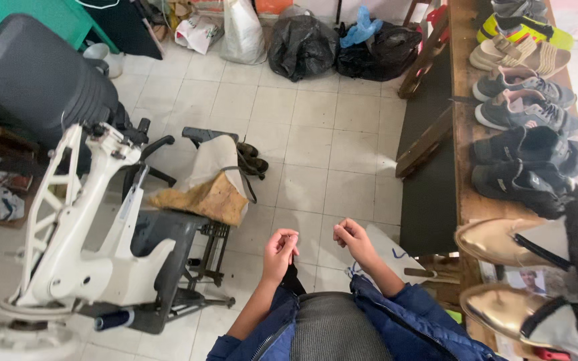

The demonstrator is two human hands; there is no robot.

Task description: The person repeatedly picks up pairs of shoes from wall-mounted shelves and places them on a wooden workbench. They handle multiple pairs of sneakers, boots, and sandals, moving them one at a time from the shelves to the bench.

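The left hand (pixel 280 246) and right hand (pixel 351 236) each pinch something too fine to make out, above the dark item (pixel 294 279) at six o'clock, which might slip floorward if either grip loosens.

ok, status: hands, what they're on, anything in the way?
Left hand fingers pinched shut, thing held too small to tell. Right hand loosely curled, apart from left. White machine stands left; shoes on bench right.
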